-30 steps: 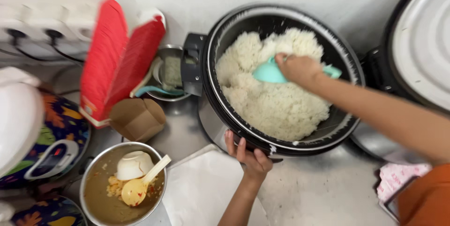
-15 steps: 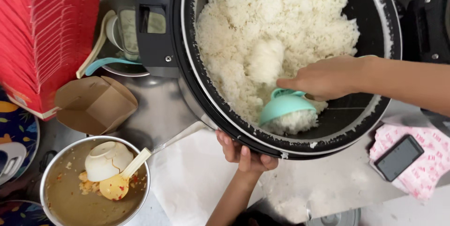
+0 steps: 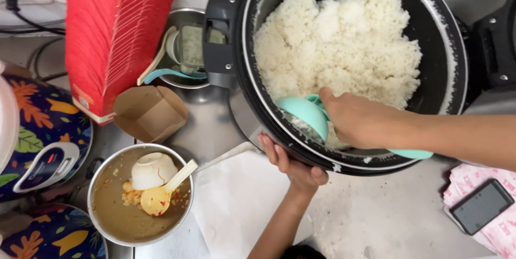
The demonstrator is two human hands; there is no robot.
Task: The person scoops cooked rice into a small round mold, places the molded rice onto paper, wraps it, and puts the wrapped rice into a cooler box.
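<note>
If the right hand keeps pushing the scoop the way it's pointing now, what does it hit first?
The right hand points the teal scoop left, toward the near-left inner wall of the rice cooker pot. That wall looks to be first, with only a thin edge of rice between; depth is hard to judge.

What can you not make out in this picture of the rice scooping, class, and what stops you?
Head view:
- Teal scoop: its contents, hidden by its upturned back and the right hand.
- Rice cooker: top rim cut off by the frame.
- Left hand: fingertips hidden under the cooker's edge.
- Phone: screen dark.
</note>
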